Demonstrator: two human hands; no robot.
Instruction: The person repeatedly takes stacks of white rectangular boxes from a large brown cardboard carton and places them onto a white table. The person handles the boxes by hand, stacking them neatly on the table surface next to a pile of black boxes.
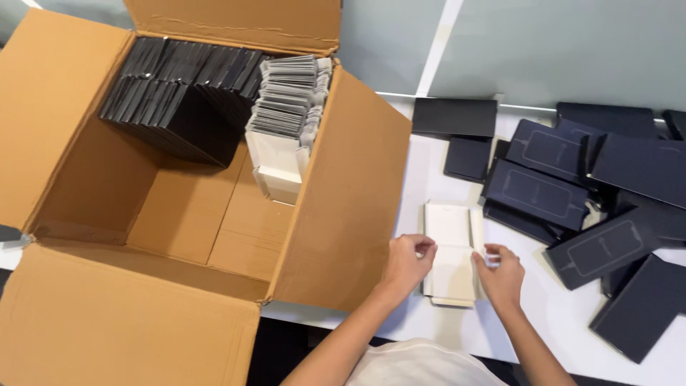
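Left hand and right hand each pinch a side of the flat cream cardboard insert, steadying it over the white table

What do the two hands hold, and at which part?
Both hands pinch the white cardboard insert on the table, at its left and right edges.

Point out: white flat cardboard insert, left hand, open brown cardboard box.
white flat cardboard insert point(448, 227): head view, bare upper panel.
left hand point(406, 263): head view, back of hand.
open brown cardboard box point(350, 193): head view, right wall.
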